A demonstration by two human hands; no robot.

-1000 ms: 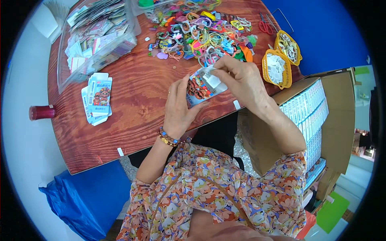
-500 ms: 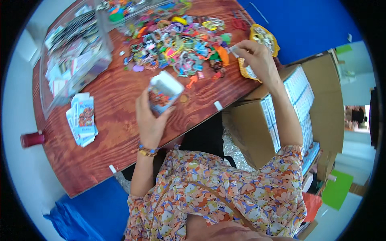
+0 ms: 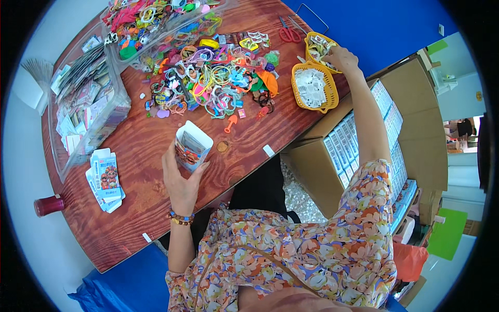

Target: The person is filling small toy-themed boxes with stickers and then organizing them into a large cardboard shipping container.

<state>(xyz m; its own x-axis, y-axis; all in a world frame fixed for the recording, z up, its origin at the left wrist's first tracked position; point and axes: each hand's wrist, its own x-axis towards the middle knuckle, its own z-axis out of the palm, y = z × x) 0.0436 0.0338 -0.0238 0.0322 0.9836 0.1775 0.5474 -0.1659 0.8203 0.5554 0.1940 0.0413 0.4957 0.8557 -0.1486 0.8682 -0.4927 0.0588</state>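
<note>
As the head view shows, the left hand [image 3: 181, 179] grips an open box [image 3: 188, 155] over the table [image 3: 156, 151]; the right hand [image 3: 340, 59] is at the farther yellow basket [image 3: 307, 48], its grip too obscured to tell.

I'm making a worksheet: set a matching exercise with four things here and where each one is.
1. metal scissors with red handles
2. open light-blue printed carton
3. small white packets
4. flat light-blue cartons

A. inside the nearer yellow plastic basket
B. overlapping at the left of the red-brown wooden table
C. just left of the farther yellow plastic basket
D. in the left hand

1-C; 2-D; 3-A; 4-B
</note>
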